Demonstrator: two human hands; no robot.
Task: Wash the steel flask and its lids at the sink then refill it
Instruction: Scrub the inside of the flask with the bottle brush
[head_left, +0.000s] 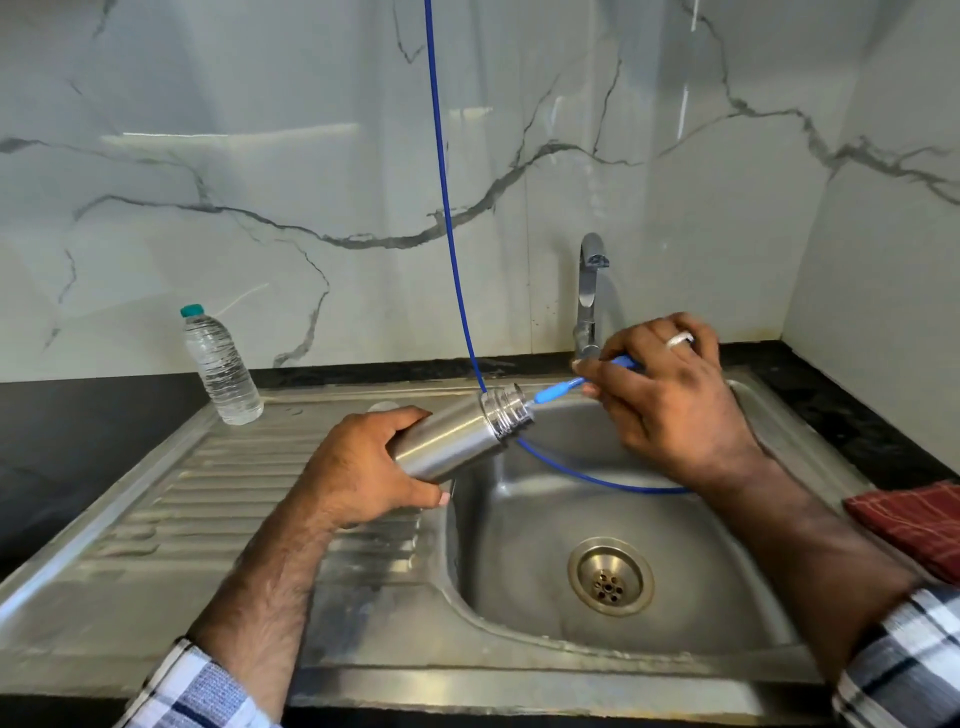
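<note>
**Flask and blue tube held over the sink basin**

Gripping the steel flask (457, 439) around its lower body, the left hand (363, 467) sits at the centre of the frame, fingers curled over the far side and thumb pressed along the near side. The flask is tilted nearly level, its base in the palm and its open, threaded mouth aimed toward the right of the frame, above the left edge of the sink (519, 639) basin. No lid is on it.

Just right of the mouth, the right hand (670, 395) pinches the blue nozzle (558, 391) at the end of a thin blue hose (441, 156), thumb and forefinger closed on it, the other fingers loosely bent; a ring shows on one finger. The nozzle tip is close to the flask's opening, apparently just short of it. The hose drops from the top centre of the frame, passes behind the flask's neck, and loops through the basin toward the right wrist.

Behind the right hand, the chrome tap (589, 291) rises against the marble wall. The drain (609, 577) lies at lower right of centre. On the left of the frame, a clear plastic water bottle (221, 364) with a green cap stands upright at the far end of the ribbed drainboard (208, 509).
</note>
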